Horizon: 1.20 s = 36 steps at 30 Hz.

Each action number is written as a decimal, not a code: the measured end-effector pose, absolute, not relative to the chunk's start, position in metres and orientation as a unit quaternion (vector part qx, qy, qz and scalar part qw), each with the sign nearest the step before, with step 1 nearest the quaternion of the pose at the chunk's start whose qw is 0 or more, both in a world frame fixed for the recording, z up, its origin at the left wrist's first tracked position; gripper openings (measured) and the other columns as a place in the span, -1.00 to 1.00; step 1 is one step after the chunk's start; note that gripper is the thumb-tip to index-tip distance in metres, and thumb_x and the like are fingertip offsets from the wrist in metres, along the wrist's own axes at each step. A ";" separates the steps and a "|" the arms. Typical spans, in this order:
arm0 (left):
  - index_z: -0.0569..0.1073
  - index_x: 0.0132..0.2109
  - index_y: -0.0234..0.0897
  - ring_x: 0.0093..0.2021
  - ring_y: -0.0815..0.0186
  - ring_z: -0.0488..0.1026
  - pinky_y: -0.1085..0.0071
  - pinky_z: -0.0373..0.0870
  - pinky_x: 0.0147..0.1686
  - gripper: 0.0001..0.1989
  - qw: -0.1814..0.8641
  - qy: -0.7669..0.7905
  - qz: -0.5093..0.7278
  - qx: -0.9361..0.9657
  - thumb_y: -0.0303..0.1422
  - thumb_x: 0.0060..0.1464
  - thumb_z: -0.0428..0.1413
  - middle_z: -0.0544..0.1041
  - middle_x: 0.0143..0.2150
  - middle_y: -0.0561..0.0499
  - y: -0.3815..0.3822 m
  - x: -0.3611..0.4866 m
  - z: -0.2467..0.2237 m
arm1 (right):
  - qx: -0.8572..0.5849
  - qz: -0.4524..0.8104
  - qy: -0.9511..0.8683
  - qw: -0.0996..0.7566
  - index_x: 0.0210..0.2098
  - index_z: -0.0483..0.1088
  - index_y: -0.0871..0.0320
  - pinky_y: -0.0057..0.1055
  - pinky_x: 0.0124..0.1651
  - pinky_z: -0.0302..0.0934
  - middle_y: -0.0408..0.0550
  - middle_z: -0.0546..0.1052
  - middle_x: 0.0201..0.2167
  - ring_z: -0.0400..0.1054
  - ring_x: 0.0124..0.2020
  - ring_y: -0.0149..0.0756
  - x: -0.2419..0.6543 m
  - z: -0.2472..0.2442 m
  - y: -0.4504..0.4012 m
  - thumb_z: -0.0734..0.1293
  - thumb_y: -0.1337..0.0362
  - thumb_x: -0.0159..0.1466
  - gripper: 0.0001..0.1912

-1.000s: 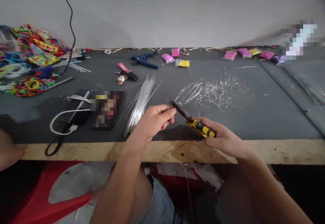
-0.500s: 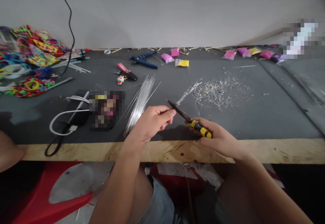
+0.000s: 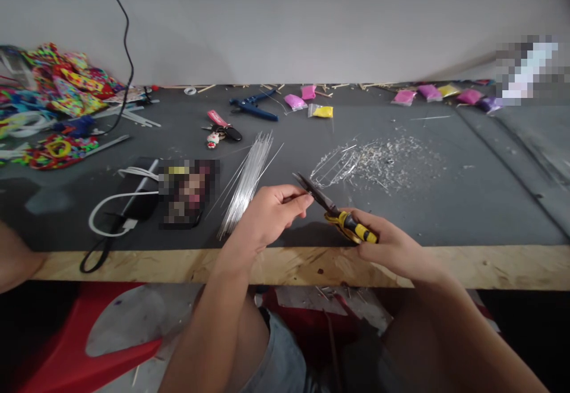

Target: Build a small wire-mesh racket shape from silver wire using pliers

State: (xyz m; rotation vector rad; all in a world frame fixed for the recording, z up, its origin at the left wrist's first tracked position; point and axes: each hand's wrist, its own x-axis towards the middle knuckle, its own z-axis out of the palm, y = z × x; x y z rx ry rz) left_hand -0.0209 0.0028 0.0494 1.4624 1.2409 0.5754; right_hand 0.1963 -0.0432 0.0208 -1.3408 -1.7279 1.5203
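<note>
Yellow-and-black handled scissors (image 3: 350, 225) are in my right hand (image 3: 387, 241), fingers wrapped round the handles. Their dark blades point up and left, slightly parted, beside the fingertips of my left hand (image 3: 280, 212). My left hand is pinched on thin wires, mostly hidden by the fingers. Beyond the blades, fine wires (image 3: 329, 164) fan out toward a scatter of short silver clippings (image 3: 387, 164). A bundle of long straight silver wires (image 3: 249, 185) lies left of my left hand.
Behind lie blue pliers (image 3: 253, 107), keys (image 3: 222, 130) and small pink and yellow bags (image 3: 323, 111). At left are a phone with a white cable (image 3: 100, 209) and colourful strips (image 3: 66, 84). Another person's arm (image 3: 15, 259) rests by the wooden table edge (image 3: 155, 265).
The scissors' handles and blades have opened wider. The wires beyond the blades, bunched together before, now spread apart. My left fingertips are slightly further right.
</note>
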 end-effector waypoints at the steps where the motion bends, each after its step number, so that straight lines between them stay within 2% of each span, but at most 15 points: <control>1: 0.42 -0.39 -0.30 -0.58 0.47 0.15 0.50 0.12 -0.57 -0.72 0.526 0.527 0.237 0.624 -0.16 0.04 0.00 0.36 -0.50 0.06 0.003 -0.021 0.049 | -0.493 0.558 -0.625 0.234 0.00 0.27 0.11 -0.35 -0.14 0.17 -0.11 0.44 -0.13 0.31 -0.16 -0.20 0.197 0.021 -0.044 0.19 0.48 -0.01 -0.45; 6: 0.40 -0.45 -0.28 -0.60 0.47 0.15 0.50 0.11 -0.56 -0.66 0.496 0.536 0.222 0.646 -0.10 0.05 -0.01 0.30 -0.58 0.10 0.002 -0.022 0.047 | -0.503 0.553 -0.622 0.233 -0.03 0.28 0.09 -0.37 -0.16 0.16 -0.13 0.44 -0.15 0.30 -0.16 -0.22 0.197 0.018 -0.043 0.19 0.49 -0.01 -0.48; 11: 0.37 -0.47 -0.29 -0.59 0.48 0.15 0.50 0.10 -0.56 -0.66 0.501 0.532 0.219 0.646 -0.10 0.06 -0.02 0.32 -0.55 0.09 0.003 -0.022 0.045 | -0.506 0.523 -0.644 0.237 -0.04 0.29 0.08 -0.38 -0.12 0.14 -0.15 0.43 -0.17 0.29 -0.16 -0.24 0.194 0.015 -0.042 0.19 0.51 -0.01 -0.47; 17: 0.36 -0.48 -0.29 -0.59 0.49 0.13 0.51 0.09 -0.57 -0.68 0.523 0.532 0.239 0.622 -0.13 0.05 -0.01 0.31 -0.54 0.08 0.002 -0.021 0.043 | -0.510 0.509 -0.652 0.237 -0.09 0.30 0.10 -0.38 -0.18 0.16 -0.13 0.43 -0.19 0.29 -0.22 -0.26 0.191 0.015 -0.042 0.19 0.49 -0.01 -0.53; 27: 0.36 -0.45 -0.30 -0.62 0.56 0.08 0.54 -0.07 -0.67 -0.79 0.672 0.481 0.275 0.491 -0.24 -0.01 0.08 0.28 -0.52 0.11 0.006 -0.019 0.044 | -0.495 0.526 -0.648 0.242 -0.01 0.27 0.11 -0.30 -0.05 0.15 -0.09 0.43 -0.13 0.28 -0.09 -0.17 0.197 0.019 -0.041 0.20 0.48 -0.02 -0.46; 32: 0.40 -0.40 -0.31 -0.63 0.57 0.05 0.55 -0.12 -0.68 -0.81 0.697 0.465 0.274 0.472 -0.26 -0.02 0.10 0.26 -0.53 0.12 0.008 -0.020 0.040 | -0.492 0.521 -0.653 0.244 -0.04 0.28 0.09 -0.33 -0.03 0.13 -0.10 0.40 -0.08 0.27 -0.07 -0.21 0.197 0.020 -0.041 0.19 0.50 -0.01 -0.48; 36: 0.39 -0.43 -0.32 -0.63 0.58 0.04 0.55 -0.12 -0.68 -0.81 0.697 0.458 0.277 0.477 -0.26 -0.01 0.11 0.27 -0.53 0.11 0.008 -0.020 0.039 | -0.504 0.495 -0.666 0.241 -0.10 0.30 0.10 -0.37 -0.11 0.15 -0.11 0.42 -0.15 0.29 -0.15 -0.24 0.195 0.019 -0.042 0.19 0.50 -0.02 -0.52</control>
